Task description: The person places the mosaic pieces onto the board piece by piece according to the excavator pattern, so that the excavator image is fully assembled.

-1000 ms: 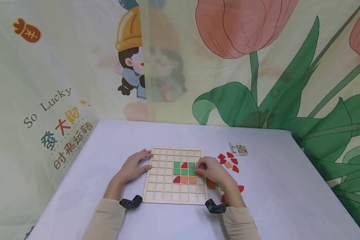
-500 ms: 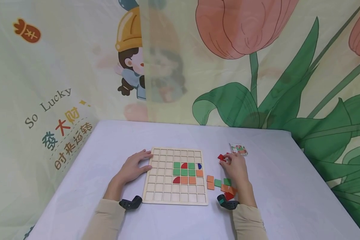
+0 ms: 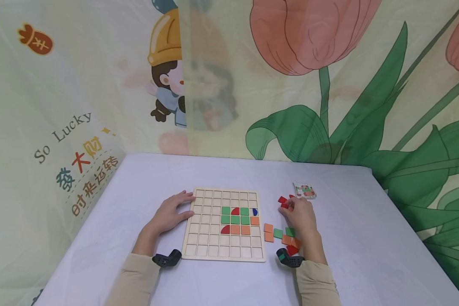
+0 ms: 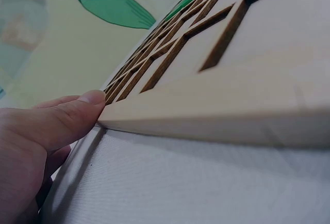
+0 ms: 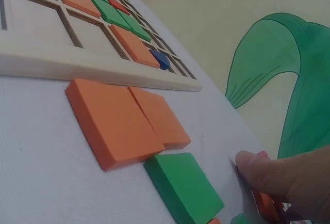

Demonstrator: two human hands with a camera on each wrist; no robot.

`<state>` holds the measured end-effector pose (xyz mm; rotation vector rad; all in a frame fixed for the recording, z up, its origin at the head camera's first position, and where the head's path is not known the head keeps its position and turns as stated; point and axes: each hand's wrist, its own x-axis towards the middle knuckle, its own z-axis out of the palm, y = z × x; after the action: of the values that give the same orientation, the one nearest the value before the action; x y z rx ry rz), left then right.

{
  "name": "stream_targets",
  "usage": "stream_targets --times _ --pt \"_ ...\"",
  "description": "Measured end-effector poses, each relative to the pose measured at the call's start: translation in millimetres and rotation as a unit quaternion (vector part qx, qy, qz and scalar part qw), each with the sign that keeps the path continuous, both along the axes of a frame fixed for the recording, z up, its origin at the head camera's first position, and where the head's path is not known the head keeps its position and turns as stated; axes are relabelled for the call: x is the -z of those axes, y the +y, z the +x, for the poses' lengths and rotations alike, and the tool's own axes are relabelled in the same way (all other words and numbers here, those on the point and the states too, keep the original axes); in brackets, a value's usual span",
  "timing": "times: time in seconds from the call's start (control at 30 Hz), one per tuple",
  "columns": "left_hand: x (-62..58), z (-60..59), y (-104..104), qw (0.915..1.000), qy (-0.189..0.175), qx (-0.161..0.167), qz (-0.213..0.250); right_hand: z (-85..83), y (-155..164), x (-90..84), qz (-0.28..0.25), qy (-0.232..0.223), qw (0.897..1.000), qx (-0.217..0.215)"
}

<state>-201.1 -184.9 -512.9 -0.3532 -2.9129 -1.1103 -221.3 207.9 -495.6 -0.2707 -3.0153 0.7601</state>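
Hidden: the right hand (image 3: pixel 300 214) covers most of the red pieces (image 3: pixel 282 199) at the far right of the board; whether its fingertips pinch 1 of them cannot be told. In the right wrist view only 1 fingertip (image 5: pixel 258 170) shows, pressed down on the cloth, with a red-orange sliver under it.
Hard to make out: the small card (image 3: pixel 304 190) beyond the red pieces is too small to read.
Cut off: the left wrist view shows only the near left corner of the wooden grid board (image 4: pixel 216 105) and the thumb (image 4: pixel 77 113).
Left hand: the left hand (image 3: pixel 171 212) lies flat on the table (image 3: pixel 367 255), fingers straight, against the left edge of the board, thumb touching the rim; it holds nothing.
Right hand: palm down, fingers bent over the red pieces, wrist pointing near.
Board: in the table's middle, carrying green, orange and red tiles plus 1 blue piece (image 3: pixel 254 211) in the right column.
Loose tiles: 2 orange tiles (image 5: pixel 124 121) touching side by side, a green tile (image 5: pixel 183 185) just beside them, between board and right hand.
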Motion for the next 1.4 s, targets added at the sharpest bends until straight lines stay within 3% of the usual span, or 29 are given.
stream_targets --times 0.17,0.37,0.63,0.83,1.03,1.4 --pt "-0.2 0.3 0.5 1.0000 -0.001 -0.003 -0.002 0.8 -2.3 -3.0 -0.009 0.008 1.000 -0.015" --pt "0.0 1.9 0.0 1.0000 -0.004 -0.003 -0.004 1.8 -3.8 -8.3 -0.036 -0.018 0.999 -0.027" --pt "0.7 1.9 -1.1 1.0000 -0.003 -0.003 -0.002 2.8 -15.0 -19.9 -0.082 -0.069 0.986 -0.131" --pt "0.1 1.4 -1.5 1.0000 -0.007 -0.003 0.004 13.2 -33.2 -31.2 -0.075 -0.098 0.967 -0.222" --pt "-1.2 2.0 -1.1 0.9999 -0.008 -0.005 0.003 20.9 -51.5 -34.7 -0.068 -0.128 0.954 -0.264" --pt "-3.3 0.7 1.2 0.9999 -0.008 -0.005 0.006 24.3 -67.5 -35.4 -0.012 -0.105 0.952 -0.288"
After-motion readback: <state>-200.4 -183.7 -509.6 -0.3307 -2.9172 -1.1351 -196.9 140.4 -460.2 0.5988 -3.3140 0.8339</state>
